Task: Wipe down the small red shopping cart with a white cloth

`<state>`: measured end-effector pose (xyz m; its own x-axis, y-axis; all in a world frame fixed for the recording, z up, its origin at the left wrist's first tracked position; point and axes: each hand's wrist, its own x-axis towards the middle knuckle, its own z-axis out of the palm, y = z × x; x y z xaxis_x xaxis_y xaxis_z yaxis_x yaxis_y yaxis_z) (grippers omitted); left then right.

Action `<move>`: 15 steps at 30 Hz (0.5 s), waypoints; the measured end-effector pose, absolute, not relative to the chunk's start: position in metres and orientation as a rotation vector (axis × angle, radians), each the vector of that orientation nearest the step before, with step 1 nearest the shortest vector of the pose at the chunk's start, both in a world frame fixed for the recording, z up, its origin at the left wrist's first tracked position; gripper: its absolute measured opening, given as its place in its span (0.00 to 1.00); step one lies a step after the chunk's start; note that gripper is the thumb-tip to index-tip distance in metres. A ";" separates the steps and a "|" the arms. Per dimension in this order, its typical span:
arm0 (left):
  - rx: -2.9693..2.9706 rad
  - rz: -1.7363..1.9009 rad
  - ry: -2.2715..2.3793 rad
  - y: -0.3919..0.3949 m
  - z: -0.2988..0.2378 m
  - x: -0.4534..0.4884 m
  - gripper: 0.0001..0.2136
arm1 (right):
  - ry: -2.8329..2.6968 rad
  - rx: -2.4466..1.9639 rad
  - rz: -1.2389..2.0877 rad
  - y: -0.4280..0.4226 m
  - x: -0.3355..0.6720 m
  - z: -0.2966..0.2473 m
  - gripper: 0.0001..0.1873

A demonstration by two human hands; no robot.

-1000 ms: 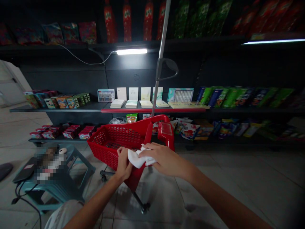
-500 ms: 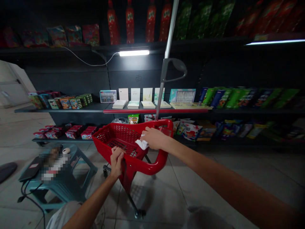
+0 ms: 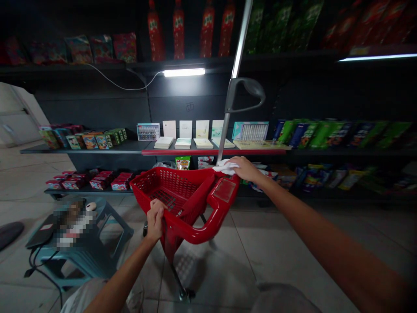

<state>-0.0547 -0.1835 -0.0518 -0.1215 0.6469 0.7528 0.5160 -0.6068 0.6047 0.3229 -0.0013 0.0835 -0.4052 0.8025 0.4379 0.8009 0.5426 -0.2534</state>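
Observation:
A red plastic shopping cart [image 3: 192, 174] with a perforated basket stands in front of me on thin metal legs with casters. My left hand [image 3: 155, 219] grips the near rim of its basket, fingers curled over the edge. At the far corner of the cart's handle, my right hand [image 3: 246, 168] presses a white cloth [image 3: 227, 167] onto the red plastic. The cart's handle [image 3: 208, 232] loops toward me, with a dull rectangular panel [image 3: 224, 189] on it. A metal pole [image 3: 239, 52] with a grey looped grip [image 3: 246, 93] rises behind the cart.
A dark shelf unit spans the back, with books [image 3: 184, 143], boxed pens [image 3: 250, 130] and green snack packs [image 3: 322, 134]. Red bottles [image 3: 207, 30] stand above. At left, a blue-grey stool [image 3: 114, 217] carries a black device with cables. Tiled floor [image 3: 276, 243] lies to the right.
My right hand has moved up and right with the cloth, from the basket's inner side to the handle's far corner. The cart has turned slightly, and the pole has shifted right with it.

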 end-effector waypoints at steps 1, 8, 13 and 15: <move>2.009 1.846 1.378 -0.183 -0.052 -0.055 0.22 | -2.221 -1.298 -0.022 -0.007 0.324 0.080 0.21; 2.040 1.800 1.537 -0.178 -0.052 -0.055 0.23 | -2.091 -1.071 -0.029 -0.138 0.267 0.078 0.17; 1.956 1.791 1.535 -0.175 -0.049 -0.058 0.23 | -2.362 -0.676 0.048 -0.247 0.208 0.079 0.17; 1.925 1.742 1.544 -0.172 -0.046 -0.062 0.20 | -2.431 -0.614 0.009 -0.266 0.194 0.077 0.23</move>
<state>-0.0620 -0.1722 -0.0462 -0.1832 0.7187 0.6707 0.5799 -0.4720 0.6641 0.1937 -0.2657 0.0766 -0.6973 0.4304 0.5731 0.4263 0.8919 -0.1511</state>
